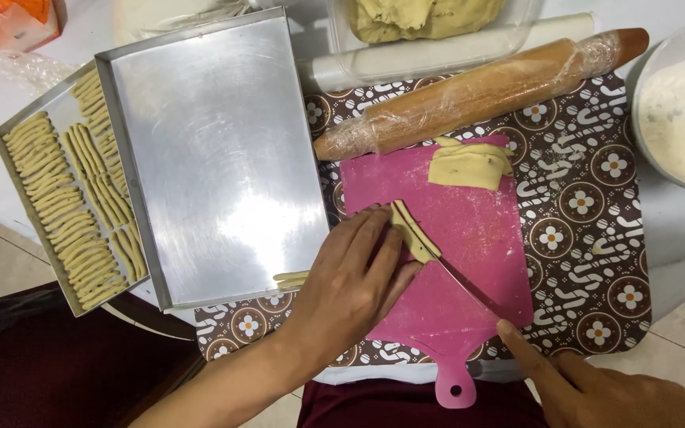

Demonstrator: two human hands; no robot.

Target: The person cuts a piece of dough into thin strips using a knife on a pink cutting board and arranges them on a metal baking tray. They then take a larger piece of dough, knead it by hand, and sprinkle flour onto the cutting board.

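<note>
Dough strip (415,231), pale yellow and narrow, lay on the pink cutting board (477,238), near its left edge, with a dark cut line running along its length. The left hand (350,277) rested flat on the board with its fingers spread and extended, their tips touching the left side of the strip and pinning it. The right hand (596,388) was closed around the handle of a knife (469,287), forefinger stretched out along the back of the blade; the blade ran up and left across the board and its tip met the lower end of the strip.

At the top right of the board sat a folded slab of dough (469,165). A few cut strips (291,278) lay just off the board's left edge, beside the rim of an unfilled metal baking tray (216,150). That tray overlapped a second tray (65,206) to its left, which was packed with rows of thin dough sticks.

A wooden rolling pin (477,91) wrapped in clear film lay slantwise just above the board. Everything there rested on a brown mat patterned with flowers (588,238). A clear tub of dough (430,24) stood beyond the pin, and a white bowl of flour (679,111) stood at the far right.
</note>
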